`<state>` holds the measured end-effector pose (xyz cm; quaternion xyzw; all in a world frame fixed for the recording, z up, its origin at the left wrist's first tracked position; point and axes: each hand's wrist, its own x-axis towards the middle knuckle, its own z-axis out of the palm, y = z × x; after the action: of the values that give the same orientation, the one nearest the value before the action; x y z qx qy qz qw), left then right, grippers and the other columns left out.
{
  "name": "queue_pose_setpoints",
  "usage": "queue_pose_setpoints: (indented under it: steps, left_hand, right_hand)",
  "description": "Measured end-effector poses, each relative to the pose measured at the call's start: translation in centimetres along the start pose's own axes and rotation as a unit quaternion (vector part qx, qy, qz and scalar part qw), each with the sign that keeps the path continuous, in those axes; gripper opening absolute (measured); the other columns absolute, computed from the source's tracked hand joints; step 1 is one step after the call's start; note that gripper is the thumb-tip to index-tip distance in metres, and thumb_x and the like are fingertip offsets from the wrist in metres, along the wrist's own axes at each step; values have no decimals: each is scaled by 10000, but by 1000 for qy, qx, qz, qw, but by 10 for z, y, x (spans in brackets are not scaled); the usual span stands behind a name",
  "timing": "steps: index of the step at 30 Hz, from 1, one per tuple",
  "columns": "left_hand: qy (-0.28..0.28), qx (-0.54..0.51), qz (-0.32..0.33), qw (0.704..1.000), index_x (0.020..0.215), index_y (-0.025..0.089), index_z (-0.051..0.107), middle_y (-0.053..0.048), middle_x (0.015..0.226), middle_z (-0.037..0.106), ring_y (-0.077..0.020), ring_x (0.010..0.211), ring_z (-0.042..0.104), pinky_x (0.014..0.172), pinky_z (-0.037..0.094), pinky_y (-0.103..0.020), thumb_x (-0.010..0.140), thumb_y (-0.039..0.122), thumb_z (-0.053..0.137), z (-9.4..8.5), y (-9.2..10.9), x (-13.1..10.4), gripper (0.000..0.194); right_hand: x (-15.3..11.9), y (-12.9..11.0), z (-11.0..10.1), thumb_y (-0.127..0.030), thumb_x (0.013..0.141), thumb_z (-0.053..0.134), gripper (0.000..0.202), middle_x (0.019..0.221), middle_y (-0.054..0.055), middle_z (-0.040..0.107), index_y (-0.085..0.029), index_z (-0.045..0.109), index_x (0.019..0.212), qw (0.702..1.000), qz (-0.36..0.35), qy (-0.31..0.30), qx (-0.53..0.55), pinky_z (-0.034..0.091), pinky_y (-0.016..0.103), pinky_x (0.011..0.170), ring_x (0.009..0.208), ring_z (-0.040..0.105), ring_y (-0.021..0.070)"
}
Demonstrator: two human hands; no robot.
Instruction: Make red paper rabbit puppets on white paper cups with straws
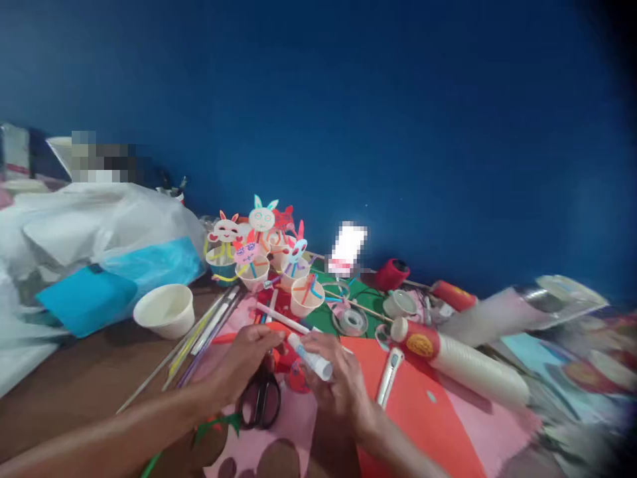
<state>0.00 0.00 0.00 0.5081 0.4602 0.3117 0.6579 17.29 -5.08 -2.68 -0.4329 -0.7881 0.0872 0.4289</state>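
My left hand (251, 355) is closed in a pinch at an orange paper piece (279, 327), whose edge shows above the fingertips. In my right hand (336, 372) is a white glue stick (313, 359) with a bluish label, slanting down to the right; its upper end comes close to my left fingertips. Below the hands lie black-handled scissors (259, 401), blades partly hidden by my left hand. Red cut paper (297, 378) lies beneath the glue stick. A pink sheet (286, 431) with round cut-outs is under the scissors.
Paper cups with animal-face figures (262, 219) stand behind the hands. A white cup (164, 311) is at left, beside straws and pens (213, 322). At right are a utility knife (391, 376) on an orange sheet (423, 405), a cup stack (478, 365) and a tape roll (351, 322).
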Motion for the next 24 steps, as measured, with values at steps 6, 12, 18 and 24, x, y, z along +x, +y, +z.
queue_pose_setpoints:
  steps: [6, 12, 18, 24]
  left_hand:
    - [20, -1, -32, 999, 669, 153, 575, 31, 510, 490, -119, 508, 465, 507, 351, -233, 712, 422, 514, 0, 2, -5, 279]
    - [17, 13, -52, 998, 743, 163, 601, 26, 503, 513, -116, 491, 476, 440, 317, -209, 725, 459, 487, 1, 3, -8, 318]
    - [-8, 1, -52, 999, 632, 159, 572, 25, 477, 499, -102, 437, 460, 398, 306, -198, 712, 454, 491, 3, 2, -8, 315]
    - [-2, -10, -50, 999, 650, 165, 564, 30, 486, 497, -112, 471, 460, 446, 323, -209, 715, 449, 502, 1, -1, -6, 299]
  right_hand:
    - [2, -7, -2, -142, 773, 488, 346, 1064, 72, 575, -219, 438, 1107, 1000, 0, -3, -5, 452, 343, 831, 1006, 532, 192]
    - [3, -9, -6, -118, 780, 461, 354, 1083, 77, 572, -216, 431, 1118, 1000, -9, -10, -11, 455, 346, 841, 1021, 530, 195]
    - [4, -11, -6, -126, 767, 484, 397, 1090, 76, 568, -206, 411, 1148, 1000, -25, -10, 3, 442, 352, 866, 1041, 512, 193]
    - [5, -12, -7, -101, 766, 471, 363, 1077, 80, 580, -204, 432, 1112, 1000, -6, -6, -6, 453, 334, 852, 1030, 528, 186]
